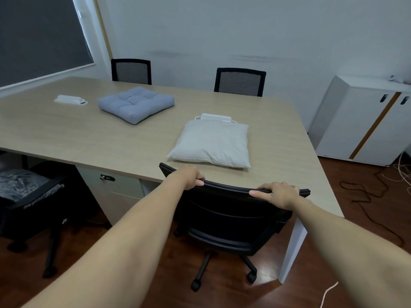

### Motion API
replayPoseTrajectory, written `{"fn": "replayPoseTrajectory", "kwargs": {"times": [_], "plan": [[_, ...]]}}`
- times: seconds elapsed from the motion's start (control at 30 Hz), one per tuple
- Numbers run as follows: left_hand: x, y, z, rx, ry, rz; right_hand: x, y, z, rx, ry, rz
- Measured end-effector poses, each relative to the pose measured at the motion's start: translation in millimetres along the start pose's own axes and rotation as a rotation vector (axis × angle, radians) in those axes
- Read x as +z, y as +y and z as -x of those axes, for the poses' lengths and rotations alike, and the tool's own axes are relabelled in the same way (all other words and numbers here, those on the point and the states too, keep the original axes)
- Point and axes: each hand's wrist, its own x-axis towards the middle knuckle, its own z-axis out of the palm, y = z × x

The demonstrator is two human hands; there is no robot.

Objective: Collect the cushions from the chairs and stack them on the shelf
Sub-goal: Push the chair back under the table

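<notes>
Far left: we're seeing a dark patterned cushion (20,185) sitting on the seat of a black swivel chair (44,203), parked at the light wood table (66,134).

On the table, left to right: a small white plastic box (70,100), a blue-grey tufted square cushion (136,104), then a pale grey plain cushion (211,143) near the front edge, its far side touching a second white box (215,117). Both are lying flat, well apart.

We're gripping the top rail of the black mesh-back office chair (233,210) in front of us. The left hand (192,177) is curling over the rail's left end. The right hand (279,194) is wrapping over the right end, thumb along the near face. The backrest is mostly hiding the seat, so we're not calling what's on it.

Handling, judging by looks: all three are reading as soft, light and unbreakable. The tufted one is probably holding its shape, so grab opposite edges. The pale one is likely sagging, so scoop under the middle.

Far right: a white two-door cabinet (355,121). We're not seeing an open shelf.
</notes>
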Motion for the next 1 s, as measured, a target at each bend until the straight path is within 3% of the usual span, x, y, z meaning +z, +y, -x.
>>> {"fn": "replayPoseTrajectory", "kwargs": {"times": [0.23, 0.4, 0.5, 0.87, 1.0], "plan": [[-3.0, -8.5, 9.0, -0.034, 0.037, 0.214, -26.4, -19.9, -8.4, 0.057, -0.226, -0.315], [-18.7, -47.1, 22.6, -0.134, 0.158, 0.615, -35.5, -87.9, -31.0, 0.010, -0.273, -0.417], [-21.6, -90.4, 43.0, -0.260, 0.235, 0.741, -32.9, -139.6, -47.4, -0.053, -0.250, -0.479], [-8.5, -331.4, 150.4, -0.688, 0.282, 0.678, 15.4, -379.9, -119.2, -0.292, -0.180, -0.424], [-17.8, -428.1, 177.4, -0.774, 0.301, 0.617, 36.4, -483.4, -138.9, -0.307, -0.280, -0.432]]}}
